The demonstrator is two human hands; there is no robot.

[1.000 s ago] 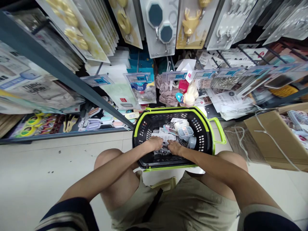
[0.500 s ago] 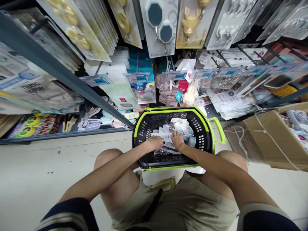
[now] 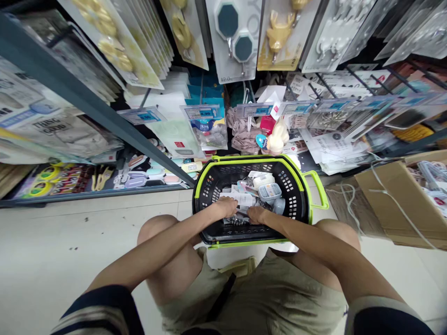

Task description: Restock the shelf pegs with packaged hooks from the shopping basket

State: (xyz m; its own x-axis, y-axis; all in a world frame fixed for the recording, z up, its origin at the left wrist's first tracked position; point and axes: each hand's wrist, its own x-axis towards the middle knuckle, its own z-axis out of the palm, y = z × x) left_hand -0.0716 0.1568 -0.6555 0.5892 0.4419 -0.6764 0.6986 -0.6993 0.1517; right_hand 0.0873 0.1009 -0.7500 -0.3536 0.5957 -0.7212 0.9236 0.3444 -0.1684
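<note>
A black shopping basket point(image 3: 293, 170) with lime-green trim stands between my knees. Inside it lie packaged goods: a white packet point(image 3: 245, 199), a pale blue oval case point(image 3: 269, 191), a grey round item point(image 3: 279, 205) and dark metallic pieces point(image 3: 234, 220) in clear wrapping. My left hand point(image 3: 226, 207) is closed at the left end of the white packet; its fingertips are hidden. My right hand point(image 3: 256, 215), fingers curled downward, reaches among the goods just below the oval case. What either hand grips cannot be made out.
Shelving with hanging hook packs point(image 3: 232, 37) and price tags point(image 3: 256, 110) rises in front. A cream plush rabbit point(image 3: 277, 139) sits just beyond the basket. To the right stands an open cardboard box point(image 3: 394, 200) with loose straps. A lower shelf point(image 3: 139, 191) runs along the left.
My right hand has moved down and slightly left, away from the pale blue oval case, which now shows more fully. My left hand stays in nearly the same place.
</note>
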